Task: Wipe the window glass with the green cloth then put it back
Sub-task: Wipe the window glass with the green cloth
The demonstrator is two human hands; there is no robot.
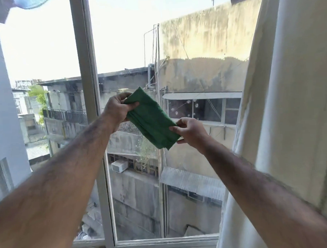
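A folded green cloth point(151, 119) is stretched slantwise between both hands in front of the window glass point(183, 52). My left hand point(118, 110) grips its upper left end, thumb on top. My right hand point(191, 130) pinches its lower right corner. The cloth is held in the air; I cannot tell whether it touches the pane. Water spots show on the glass to the right of the cloth.
A white window frame post point(87, 74) stands left of the cloth, with another pane point(39, 54) beyond it. A cream curtain point(282, 91) hangs at the right edge of the window. The white sill point(165, 242) runs below. Buildings lie outside.
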